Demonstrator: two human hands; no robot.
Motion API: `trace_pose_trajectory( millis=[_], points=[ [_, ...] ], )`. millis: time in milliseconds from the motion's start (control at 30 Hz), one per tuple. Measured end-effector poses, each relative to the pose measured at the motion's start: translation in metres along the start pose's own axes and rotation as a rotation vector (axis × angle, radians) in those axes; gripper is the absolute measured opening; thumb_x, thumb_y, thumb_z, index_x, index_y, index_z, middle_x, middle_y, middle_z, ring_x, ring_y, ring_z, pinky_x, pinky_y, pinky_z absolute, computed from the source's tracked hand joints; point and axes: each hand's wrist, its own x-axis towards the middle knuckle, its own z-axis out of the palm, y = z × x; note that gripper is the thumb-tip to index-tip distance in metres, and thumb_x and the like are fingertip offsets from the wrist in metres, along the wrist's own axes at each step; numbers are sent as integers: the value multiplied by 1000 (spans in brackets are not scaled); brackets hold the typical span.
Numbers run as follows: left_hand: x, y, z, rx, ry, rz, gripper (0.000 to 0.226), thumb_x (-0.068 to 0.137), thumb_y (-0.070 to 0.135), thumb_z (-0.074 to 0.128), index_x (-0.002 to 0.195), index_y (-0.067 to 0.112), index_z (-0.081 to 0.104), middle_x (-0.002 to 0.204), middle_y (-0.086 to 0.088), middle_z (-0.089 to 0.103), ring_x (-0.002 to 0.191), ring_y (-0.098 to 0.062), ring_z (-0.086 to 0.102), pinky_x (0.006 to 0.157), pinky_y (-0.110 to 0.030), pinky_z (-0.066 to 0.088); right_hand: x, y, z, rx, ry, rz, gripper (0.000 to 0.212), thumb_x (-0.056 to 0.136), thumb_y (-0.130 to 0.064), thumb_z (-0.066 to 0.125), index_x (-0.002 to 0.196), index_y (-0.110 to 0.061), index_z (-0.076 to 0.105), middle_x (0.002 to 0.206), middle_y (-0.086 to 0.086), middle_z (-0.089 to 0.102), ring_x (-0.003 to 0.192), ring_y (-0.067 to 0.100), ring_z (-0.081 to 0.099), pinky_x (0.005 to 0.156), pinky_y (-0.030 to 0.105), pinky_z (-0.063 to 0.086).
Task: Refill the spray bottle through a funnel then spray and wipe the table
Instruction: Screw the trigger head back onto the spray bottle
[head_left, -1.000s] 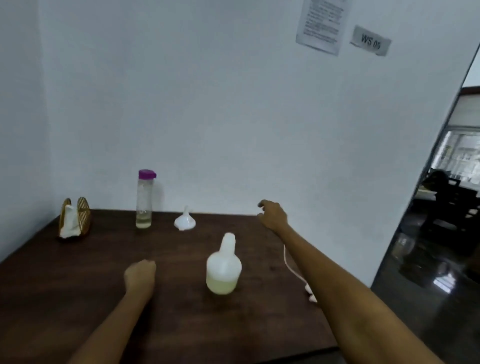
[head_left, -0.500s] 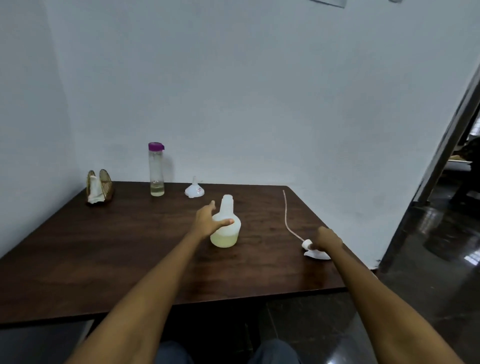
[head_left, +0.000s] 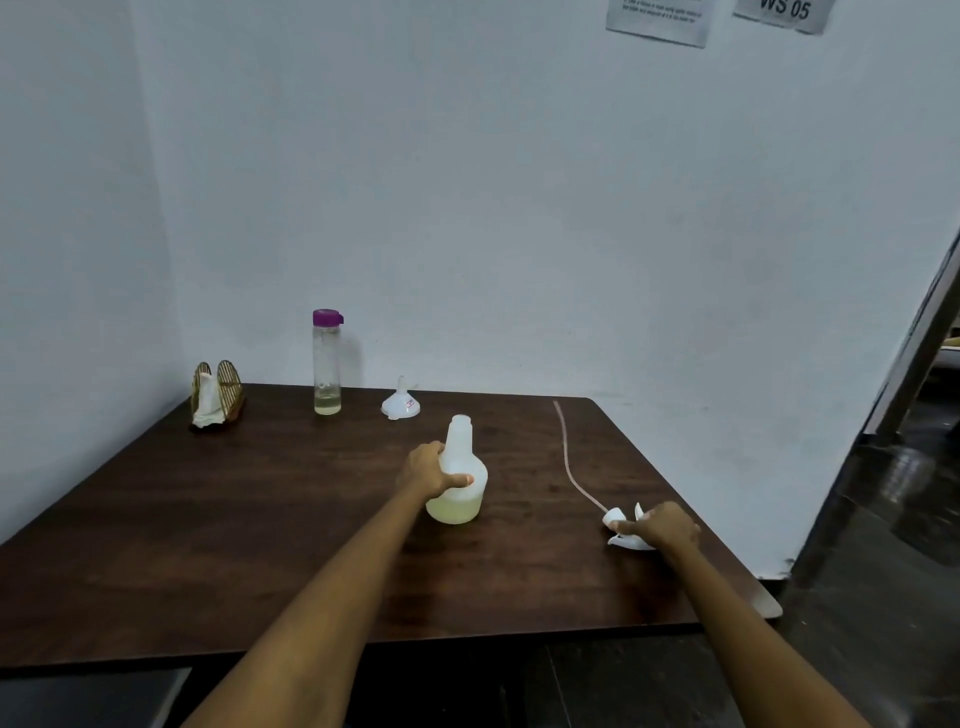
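Note:
The white spray bottle (head_left: 460, 488), uncapped and holding a little yellowish liquid, stands mid-table. My left hand (head_left: 428, 467) is wrapped around its body. The white spray head (head_left: 626, 530) lies on the table at the right, its long thin tube (head_left: 569, 457) trailing toward the back wall. My right hand (head_left: 662, 527) grips the spray head. A white funnel (head_left: 400, 402) rests upside down, spout up, behind the bottle. A tall clear bottle (head_left: 327, 364) with a purple cap and a little liquid stands at the back.
A dark wooden table (head_left: 208, 519) fills the corner between two white walls. A golden holder with a white napkin (head_left: 215, 400) sits at the back left. The table's right edge borders a dark floor and doorway (head_left: 883, 519).
My left hand has closed around the spray bottle. My right hand moved from the back of the table to the spray head and has taken hold of it. The view shifted down.

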Motion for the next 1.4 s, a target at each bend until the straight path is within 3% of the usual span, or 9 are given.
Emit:
trace_pose_trajectory(
  millis=[167,367,433,567,700,833,1033,1300,1400],
  points=[
    [4,2,-3,35,1,-38,70,74,43,76,130,10,49,132,-5,53,121,-23,50,95,-35,44,-4,-15,-2,-25,55,32,72,62,-50,81,115,-9,54,118,9,60,124,29,42,76,30,36],
    [6,6,-4,91,-17,-93,72,74,46,75,132,14,46,134,-2,51,124,-23,48,96,-35,42,0,-15,2,180,-71,70,95,58,-48,85,131,-1,48,136,14,52,129,30,46,101,35,42],
    [7,9,-4,113,-23,-109,71,75,46,75,131,13,46,133,-3,52,124,-23,49,94,-36,42,-1,-18,6,276,-64,33,87,58,-40,87,126,3,54,130,16,57,123,29,53,96,34,45],
    [7,12,-2,132,-31,-118,67,76,45,74,127,12,47,131,-4,53,122,-24,50,94,-35,42,-15,-35,10,354,20,-88,40,67,-24,84,93,-5,62,101,13,68,101,29,64,67,28,48],
    [6,10,-2,122,-19,-121,68,76,46,73,128,12,46,131,-4,53,123,-24,49,93,-35,41,-26,-57,6,465,191,-212,13,73,-8,75,81,-4,65,89,14,69,83,31,66,69,34,54],
    [5,11,-5,119,-22,-122,71,75,48,73,130,14,45,133,-3,52,123,-23,50,95,-35,42,-38,-73,-24,487,366,-450,8,75,-2,70,77,-5,63,75,4,60,72,21,53,51,22,35],
    [0,12,-10,126,-32,-116,73,75,49,73,133,15,45,133,-2,52,124,-22,49,93,-35,42,-35,-88,-56,349,555,-661,23,74,16,54,75,-1,67,85,15,69,87,31,59,65,24,34],
    [-2,15,-8,137,-19,-123,68,77,46,72,131,15,46,134,-1,52,125,-22,49,93,-34,40,-43,-98,-76,563,677,-620,15,71,14,66,76,0,69,84,17,69,77,30,61,59,21,37],
    [-2,14,-7,126,-23,-117,70,77,46,73,132,14,45,134,-3,52,125,-23,49,94,-35,41,-47,-102,-78,626,635,-631,11,72,10,69,77,1,69,84,15,69,72,20,56,55,7,34]
  ],
)
